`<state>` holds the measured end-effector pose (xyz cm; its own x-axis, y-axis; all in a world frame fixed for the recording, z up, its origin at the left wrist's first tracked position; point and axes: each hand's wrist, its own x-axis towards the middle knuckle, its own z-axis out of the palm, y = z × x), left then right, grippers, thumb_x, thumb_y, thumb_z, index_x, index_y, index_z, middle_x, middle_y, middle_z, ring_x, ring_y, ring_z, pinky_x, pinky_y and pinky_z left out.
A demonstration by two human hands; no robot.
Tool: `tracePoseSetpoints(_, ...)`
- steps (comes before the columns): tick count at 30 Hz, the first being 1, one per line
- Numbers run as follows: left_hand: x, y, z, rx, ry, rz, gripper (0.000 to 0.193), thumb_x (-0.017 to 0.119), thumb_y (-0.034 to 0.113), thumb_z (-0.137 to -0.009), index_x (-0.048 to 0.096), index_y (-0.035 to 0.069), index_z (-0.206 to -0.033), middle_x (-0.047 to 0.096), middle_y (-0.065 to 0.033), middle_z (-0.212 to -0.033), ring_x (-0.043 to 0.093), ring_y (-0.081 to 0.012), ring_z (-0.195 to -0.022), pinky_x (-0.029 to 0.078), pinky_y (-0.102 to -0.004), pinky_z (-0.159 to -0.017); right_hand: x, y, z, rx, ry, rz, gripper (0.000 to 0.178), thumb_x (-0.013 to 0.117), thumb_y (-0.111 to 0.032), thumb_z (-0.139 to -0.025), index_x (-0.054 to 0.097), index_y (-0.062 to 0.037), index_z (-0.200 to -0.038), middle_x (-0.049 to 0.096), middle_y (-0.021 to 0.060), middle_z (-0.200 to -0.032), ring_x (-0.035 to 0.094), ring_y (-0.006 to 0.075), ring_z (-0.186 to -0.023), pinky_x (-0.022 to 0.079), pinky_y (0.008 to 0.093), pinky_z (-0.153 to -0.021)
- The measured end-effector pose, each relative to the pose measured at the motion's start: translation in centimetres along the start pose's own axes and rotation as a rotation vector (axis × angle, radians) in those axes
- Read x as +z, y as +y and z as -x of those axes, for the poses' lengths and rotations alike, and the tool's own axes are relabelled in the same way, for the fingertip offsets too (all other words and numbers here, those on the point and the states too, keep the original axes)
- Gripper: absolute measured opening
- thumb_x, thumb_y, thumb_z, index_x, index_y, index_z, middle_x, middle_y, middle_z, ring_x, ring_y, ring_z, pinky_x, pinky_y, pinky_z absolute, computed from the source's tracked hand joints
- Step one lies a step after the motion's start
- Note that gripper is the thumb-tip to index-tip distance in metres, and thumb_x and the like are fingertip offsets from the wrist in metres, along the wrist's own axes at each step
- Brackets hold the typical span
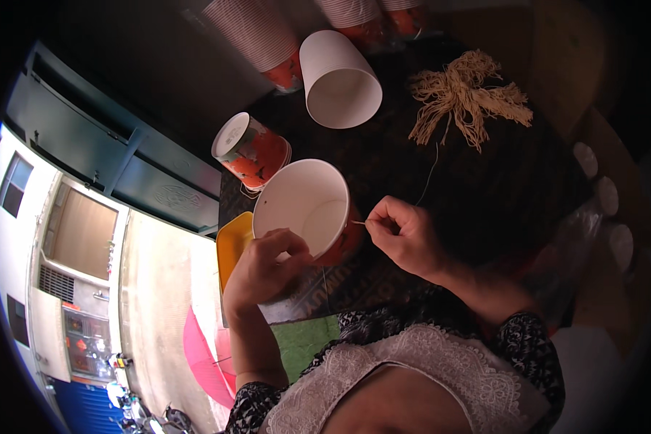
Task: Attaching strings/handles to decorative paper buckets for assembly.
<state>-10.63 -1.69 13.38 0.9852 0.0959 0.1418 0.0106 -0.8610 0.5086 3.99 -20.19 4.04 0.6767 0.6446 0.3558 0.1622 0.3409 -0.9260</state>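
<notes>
A paper bucket [301, 189], white inside and orange outside, lies tilted with its mouth toward me. My left hand [264, 267] is closed at its near rim, fingertips on the edge. A small dark hole shows in the inner wall on the left. At the bucket's right side my right hand [403, 235] pinches a pale string [359, 222] that meets the outer wall. From behind this hand a thin length runs up toward a bundle of tan strings [470, 101] on the dark table. Another thin strand hangs below the bucket, near the left fingers.
Beyond the bucket stand an upturned orange bucket [257, 153] and a plain white one [342, 81] on its side. Nested stacks of buckets [253, 32] line the back. A yellow container [234, 246] sits left, and a pink umbrella [206, 354] is lower left.
</notes>
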Motion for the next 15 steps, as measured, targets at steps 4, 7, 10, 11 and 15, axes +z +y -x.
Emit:
tracePoseSetpoints(4, -0.1, -0.2, -0.3, -0.086, 0.015, 0.184, 0.005, 0.061, 0.003, -0.086, 0.064, -0.001, -0.085, 0.065, -0.0086, -0.078, 0.065, -0.0202, -0.074, 0.049, -0.0294, -0.069, 0.2, 0.3, 0.0, -0.029, 0.009, 0.008, 0.011, 0.062, -0.004, -0.087, 0.056, -0.0043, -0.077, 0.048, -0.0080, -0.067, 0.043, -0.0006, -0.062, 0.036, 0.0181, -0.053)
tracePoseSetpoints(7, -0.2, 0.2, -1.0, -0.075, 0.027, 0.172, 0.006, 0.059, 0.003, -0.087, 0.064, 0.000, -0.088, 0.066, -0.0084, -0.080, 0.065, -0.0192, -0.076, 0.049, -0.0291, -0.070, 0.3, 0.1, 0.3, -0.032, 0.006, 0.029, 0.011, 0.062, -0.003, -0.086, 0.056, -0.0040, -0.077, 0.050, -0.0070, -0.067, 0.044, -0.0001, -0.062, 0.037, 0.0187, -0.053)
tracePoseSetpoints(10, -0.3, 0.9, -1.9, -0.041, 0.011, 0.146, 0.007, 0.060, 0.003, -0.086, 0.065, 0.000, -0.090, 0.067, -0.0086, -0.082, 0.066, -0.0202, -0.077, 0.049, -0.0295, -0.071, 0.5, -0.2, 0.5, -0.032, 0.004, 0.041, 0.011, 0.062, -0.003, -0.085, 0.056, -0.0037, -0.076, 0.052, -0.0057, -0.067, 0.046, 0.0005, -0.062, 0.039, 0.0195, -0.054)
tracePoseSetpoints(11, -0.3, 1.0, -2.3, -0.018, -0.003, 0.147, 0.008, 0.061, 0.003, -0.086, 0.065, 0.000, -0.092, 0.067, -0.0087, -0.083, 0.066, -0.0214, -0.078, 0.049, -0.0297, -0.071, 0.6, -0.3, 0.5, -0.027, 0.004, 0.041, 0.010, 0.062, -0.002, -0.084, 0.056, -0.0035, -0.076, 0.052, -0.0051, -0.066, 0.047, 0.0009, -0.063, 0.040, 0.0199, -0.054)
tracePoseSetpoints(15, -0.1, 0.7, -3.6, 0.062, -0.040, 0.063, 0.011, 0.062, 0.002, -0.084, 0.066, 0.001, -0.094, 0.068, -0.0103, -0.086, 0.066, -0.0246, -0.081, 0.049, -0.0320, -0.072, 0.9, 0.2, 0.4, -0.037, 0.010, 0.060, 0.010, 0.062, -0.001, -0.083, 0.056, -0.0032, -0.077, 0.053, -0.0044, -0.066, 0.048, 0.0015, -0.062, 0.040, 0.0203, -0.054)
